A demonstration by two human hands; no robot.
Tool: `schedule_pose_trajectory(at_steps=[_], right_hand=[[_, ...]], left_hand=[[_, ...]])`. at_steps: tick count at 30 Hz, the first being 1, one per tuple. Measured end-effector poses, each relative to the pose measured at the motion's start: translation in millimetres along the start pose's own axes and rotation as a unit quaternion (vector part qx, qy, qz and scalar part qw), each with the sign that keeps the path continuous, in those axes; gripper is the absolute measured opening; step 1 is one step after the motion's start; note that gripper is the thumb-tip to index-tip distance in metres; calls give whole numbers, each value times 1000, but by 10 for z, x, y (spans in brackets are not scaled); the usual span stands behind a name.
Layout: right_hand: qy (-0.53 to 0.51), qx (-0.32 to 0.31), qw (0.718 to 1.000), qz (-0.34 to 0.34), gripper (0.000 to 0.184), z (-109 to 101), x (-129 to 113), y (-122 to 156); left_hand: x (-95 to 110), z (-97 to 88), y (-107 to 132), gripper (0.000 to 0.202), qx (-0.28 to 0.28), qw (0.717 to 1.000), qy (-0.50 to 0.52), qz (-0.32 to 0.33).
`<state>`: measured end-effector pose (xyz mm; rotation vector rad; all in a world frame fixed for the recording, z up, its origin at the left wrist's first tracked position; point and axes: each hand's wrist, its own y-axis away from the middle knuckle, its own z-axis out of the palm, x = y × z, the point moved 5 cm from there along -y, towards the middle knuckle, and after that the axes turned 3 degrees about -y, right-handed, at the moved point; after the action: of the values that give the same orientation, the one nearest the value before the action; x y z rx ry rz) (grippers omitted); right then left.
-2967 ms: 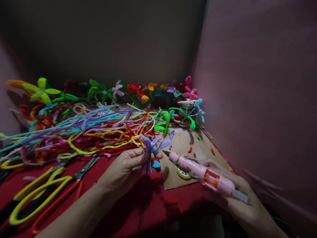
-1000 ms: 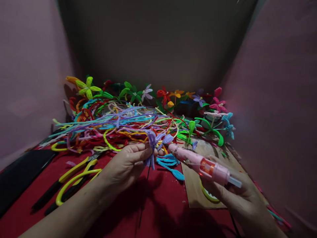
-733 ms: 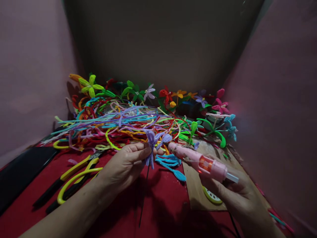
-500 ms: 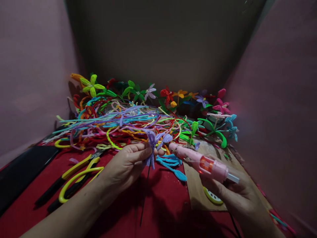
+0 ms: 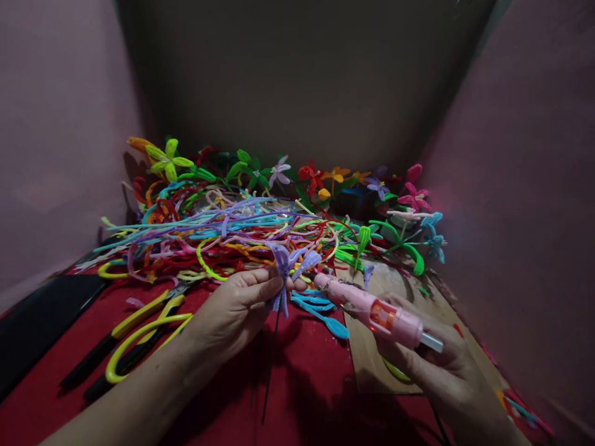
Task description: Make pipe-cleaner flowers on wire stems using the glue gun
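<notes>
Between the fingers of my left hand (image 5: 246,303) is a purple pipe-cleaner flower (image 5: 284,263), its petals upward and a thin dark stem (image 5: 270,371) hanging below. My right hand (image 5: 432,359) is wrapped round a pink hot glue gun (image 5: 362,300) with a clear glue stick (image 5: 432,342) poking from its back end. The gun's nozzle points left, close to the flower's right petal; whether they touch I cannot tell. Just below the nozzle lie light-blue pipe-cleaner pieces (image 5: 334,327) on the red surface.
A heap of colourful pipe cleaners (image 5: 232,223) spreads behind my hands. Finished flowers, such as a yellow-green one (image 5: 169,160), line the back. Yellow-handled pliers (image 5: 139,319) lie at left beside a black object (image 5: 51,328). A wooden board (image 5: 372,371) sits under the glue gun. Pink walls flank both sides.
The glue gun has shifted slightly left and down, its nozzle now lower beside the flower's right petal. My left hand keeps its hold on the flower. The view has turned slightly.
</notes>
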<state>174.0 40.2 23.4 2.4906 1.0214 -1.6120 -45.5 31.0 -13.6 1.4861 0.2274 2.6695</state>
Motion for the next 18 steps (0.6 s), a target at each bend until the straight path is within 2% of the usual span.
schedule_pose_trajectory(at_steps=[6,11,14,18], right_hand=[[47,54,997,-20,25,-189,62,137],[142,89,985,-49,34,-440,265,307],[230,135,963,-36,34,-661,471,449],[370,182,910,43,34,-972,837,680]], left_hand=[[-8,-1,-14,17,9,1000,1,0],[-34,-6,-22,13,13,1000,-19,-3],[-37,-5,-10,13,18,999,-29,-9],[-58,28,-21,11,6,999,-34,-19]])
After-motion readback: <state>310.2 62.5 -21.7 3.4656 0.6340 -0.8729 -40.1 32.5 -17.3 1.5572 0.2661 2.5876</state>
